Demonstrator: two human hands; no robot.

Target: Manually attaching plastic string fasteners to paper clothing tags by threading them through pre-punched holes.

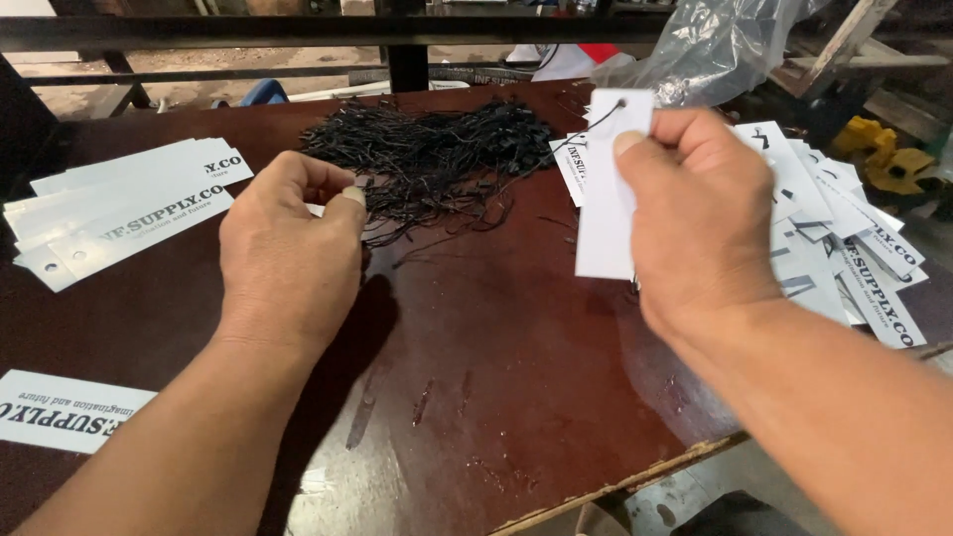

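My right hand (pixel 695 213) holds a white paper tag (pixel 608 189) upright, its punched hole at the top with a black string running through it. My left hand (pixel 288 253) rests on the dark red table (pixel 516 357), its fingertips pinching at the near edge of a heap of black strings (pixel 427 159). The string from the tag leads down to that heap. What the left fingertips hold is hidden.
A fanned stack of white printed tags (pixel 119 213) lies at the left, another loose pile of tags (pixel 844 238) at the right. One tag (pixel 60 407) lies near the front left. A clear plastic bag (pixel 710 50) and a yellow object (pixel 879 149) sit at the back right.
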